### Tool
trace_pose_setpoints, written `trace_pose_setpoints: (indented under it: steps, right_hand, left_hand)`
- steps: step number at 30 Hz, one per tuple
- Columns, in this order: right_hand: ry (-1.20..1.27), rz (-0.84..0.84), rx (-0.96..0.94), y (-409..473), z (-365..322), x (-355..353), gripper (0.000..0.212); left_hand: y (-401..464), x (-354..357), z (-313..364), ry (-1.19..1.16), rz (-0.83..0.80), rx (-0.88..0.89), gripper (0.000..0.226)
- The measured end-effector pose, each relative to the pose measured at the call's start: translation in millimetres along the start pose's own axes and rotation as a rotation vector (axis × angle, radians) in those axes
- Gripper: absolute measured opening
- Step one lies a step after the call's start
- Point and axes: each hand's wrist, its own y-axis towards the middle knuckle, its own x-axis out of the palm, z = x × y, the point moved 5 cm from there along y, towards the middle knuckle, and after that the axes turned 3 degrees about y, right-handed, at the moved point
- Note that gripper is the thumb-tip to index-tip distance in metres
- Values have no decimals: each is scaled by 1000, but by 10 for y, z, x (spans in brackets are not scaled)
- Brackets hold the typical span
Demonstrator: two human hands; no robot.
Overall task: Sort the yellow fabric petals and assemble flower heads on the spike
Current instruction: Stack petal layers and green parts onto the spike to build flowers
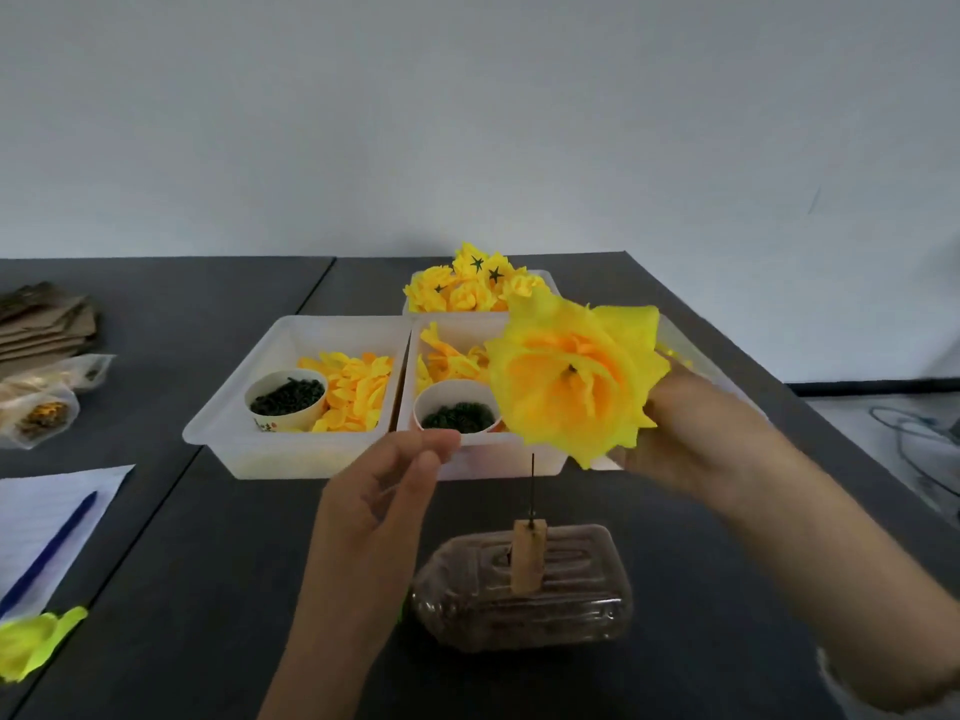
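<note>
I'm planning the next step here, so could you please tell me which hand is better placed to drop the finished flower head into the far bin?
Right, probably. The right hand already holds the flower head above the spike, nearer the far bin. The left hand holds nothing.

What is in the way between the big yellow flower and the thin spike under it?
Nothing visible. The layered yellow fabric flower head, held by the right hand, hangs above the thin dark metal spike, with only air below it. The left hand sits off to the left side, not over the spike.
</note>
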Motion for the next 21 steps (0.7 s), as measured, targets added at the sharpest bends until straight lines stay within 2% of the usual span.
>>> trace_pose_setpoints:
  steps: [2,5,8,10,11,13,14,16,18,19,21]
  right_hand:
    - [263,32,147,-62,246,39,19]
    - [422,56,252,-140,534,52,22]
    - [529,42,352,-238,694,120,22]
    - [620,63,389,-296,772,143,63]
    - [645,96,401,-314,842,126,76]
    - [660,207,458,-351,968,96,83]
    - [647,268,501,-388,1025,88,78]
    - [565,311,561,-450,1093,78,43]
    - [352,329,540,-484,1074,49,23]
    - [148,335,479,-503,1022,20,22]
    - [-275,358,266,-542,874,-3,34]
  left_hand:
    - [-14,85,36,-129,-78,-46,21]
    - [-49,258,50,-274,-180,-175,39]
    - [-160,429,197,-350,-336,-64,50]
    - [-235,445,213,-414,-341,-71,52]
    - [-257,450,179,-450,-328,-106,56]
    - [-312,483,100,-526,-321,-210,74]
    - [-348,512,54,-566,-323,-266,87]
    - [-407,571,-25,-627,-294,-359,110]
    - [-454,574,-68,-716,-209,-421,119]
    - [-478,571,-70,-796,-167,-455,121]
    - [-531,577,-51,-938,-113,-505,121]
